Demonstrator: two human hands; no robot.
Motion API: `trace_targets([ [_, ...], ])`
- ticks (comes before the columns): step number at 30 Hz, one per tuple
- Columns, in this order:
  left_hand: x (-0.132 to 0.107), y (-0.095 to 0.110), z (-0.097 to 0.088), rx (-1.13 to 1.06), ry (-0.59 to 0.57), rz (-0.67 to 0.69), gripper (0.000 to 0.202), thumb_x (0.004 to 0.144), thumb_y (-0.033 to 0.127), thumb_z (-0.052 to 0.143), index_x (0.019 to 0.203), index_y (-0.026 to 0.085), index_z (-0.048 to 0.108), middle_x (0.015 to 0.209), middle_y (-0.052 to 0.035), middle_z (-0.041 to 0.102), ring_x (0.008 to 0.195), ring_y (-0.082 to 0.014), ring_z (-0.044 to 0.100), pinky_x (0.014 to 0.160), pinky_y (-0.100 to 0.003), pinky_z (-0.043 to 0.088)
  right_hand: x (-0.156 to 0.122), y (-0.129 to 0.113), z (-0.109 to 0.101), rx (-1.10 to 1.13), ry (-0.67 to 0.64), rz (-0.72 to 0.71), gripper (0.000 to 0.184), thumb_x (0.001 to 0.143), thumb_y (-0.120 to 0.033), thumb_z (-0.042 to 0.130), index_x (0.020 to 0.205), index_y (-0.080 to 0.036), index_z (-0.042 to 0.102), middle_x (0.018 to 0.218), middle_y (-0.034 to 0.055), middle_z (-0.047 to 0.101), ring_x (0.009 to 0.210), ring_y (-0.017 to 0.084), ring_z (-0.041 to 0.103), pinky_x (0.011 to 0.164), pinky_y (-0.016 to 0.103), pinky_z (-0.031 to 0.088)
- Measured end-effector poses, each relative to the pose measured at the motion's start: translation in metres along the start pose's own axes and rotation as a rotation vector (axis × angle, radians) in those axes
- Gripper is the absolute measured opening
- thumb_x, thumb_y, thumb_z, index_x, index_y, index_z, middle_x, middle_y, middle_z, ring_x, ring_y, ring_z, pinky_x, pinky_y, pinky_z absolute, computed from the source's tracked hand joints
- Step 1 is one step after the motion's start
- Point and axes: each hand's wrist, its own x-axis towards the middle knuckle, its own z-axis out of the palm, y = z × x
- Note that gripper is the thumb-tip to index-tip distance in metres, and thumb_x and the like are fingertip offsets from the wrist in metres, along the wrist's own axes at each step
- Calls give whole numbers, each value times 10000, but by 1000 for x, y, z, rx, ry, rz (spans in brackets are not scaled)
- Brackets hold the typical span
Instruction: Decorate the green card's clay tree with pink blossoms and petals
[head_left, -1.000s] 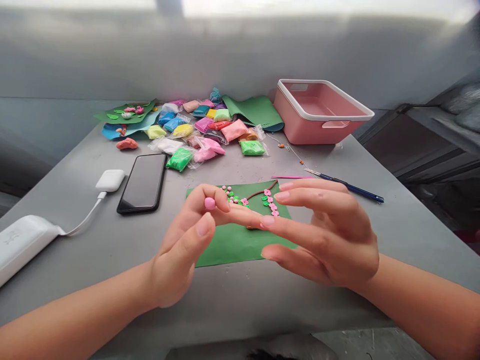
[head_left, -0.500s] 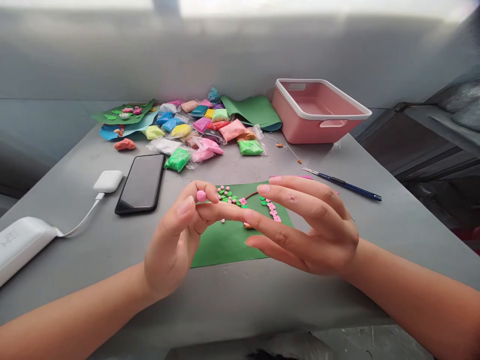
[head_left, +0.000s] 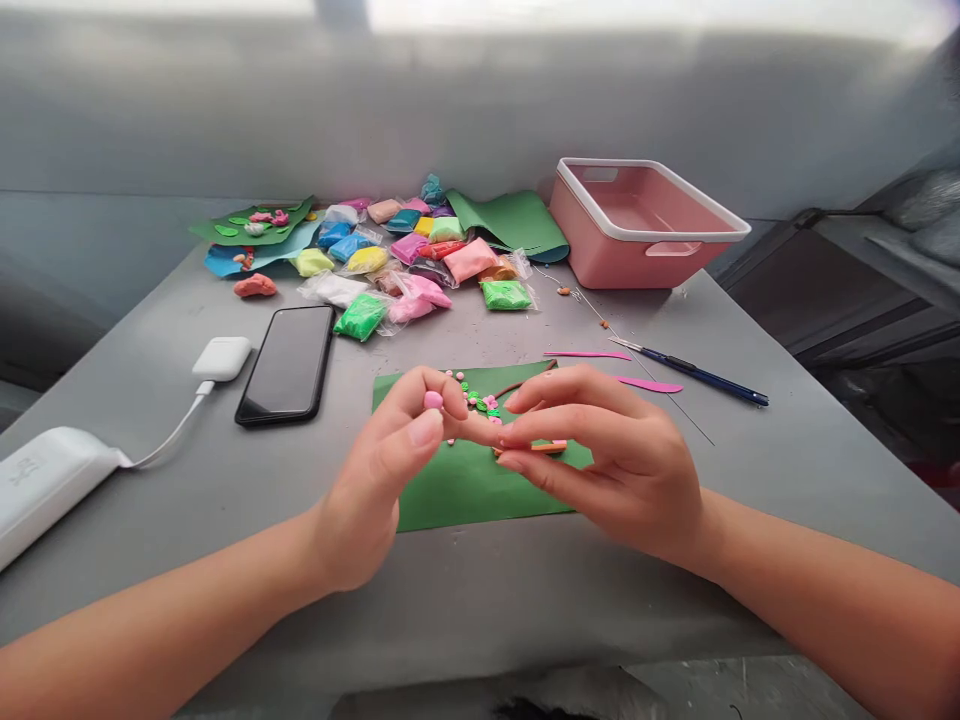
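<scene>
My left hand (head_left: 375, 475) holds a small pink clay ball (head_left: 433, 400) in the crook of its curled index finger, by the thumb. Another finger of that hand stretches right and meets the fingertips of my right hand (head_left: 634, 460). Those right fingertips are closed together at the left fingertip; whatever lies between them is too small to make out. Beneath both hands lies a green sheet (head_left: 480, 495) bearing a brown clay stem (head_left: 517, 384), green leaves (head_left: 480, 405) and pink bits, partly covered by my fingers. An orange stick (head_left: 551, 450) shows under the right hand.
Pink modelling tools (head_left: 652, 384) and a dark blue craft knife (head_left: 697, 372) lie at right, near a thin wire (head_left: 675, 402). Behind are several clay packets (head_left: 364, 316) and a pink basket (head_left: 622, 255). A phone (head_left: 287, 365), white case (head_left: 222, 358) and power bank (head_left: 56, 490) sit left.
My right hand's spread fingers have drawn together into a pinch at the left fingertip. My left hand has shifted right with the pink ball. More of the pink tools now shows.
</scene>
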Motion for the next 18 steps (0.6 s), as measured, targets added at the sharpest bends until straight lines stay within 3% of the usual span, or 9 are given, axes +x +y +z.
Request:
trace_targets([
  [4, 2, -4, 1, 3, 11, -29, 271, 960, 451, 530, 855, 219, 624, 952, -43, 736, 1007, -256, 646, 955, -402, 430, 0, -1, 0, 123, 11, 76, 183, 883, -84, 659, 965, -236, 718, 828, 28, 738, 791, 161, 713, 707, 292, 616],
  [8, 7, -5, 3, -47, -14, -27, 343, 1014, 390, 441, 821, 210, 660, 856, -34, 724, 875, -210, 659, 867, -357, 484, -1, -3, -1, 170, 64, 97, 248, 866, -17, 636, 967, -231, 709, 794, 9, 734, 745, 141, 700, 706, 278, 607],
  [13, 10, -4, 4, 49, 90, -38, 225, 939, 363, 593, 868, 184, 708, 643, 0, 599, 672, -157, 546, 698, -292, 451, -1, -1, -3, 123, 38, 62, 362, 901, 18, 552, 1096, -232, 727, 897, 31, 738, 763, 121, 696, 672, 242, 602],
  [18, 11, -3, 3, 107, 105, -71, 172, 872, 332, 698, 981, 200, 709, 688, 7, 628, 687, -144, 561, 681, -271, 449, 0, 4, -3, 163, -13, 110, 245, 883, -29, 644, 1011, -212, 746, 784, 4, 757, 698, 110, 698, 627, 204, 582],
])
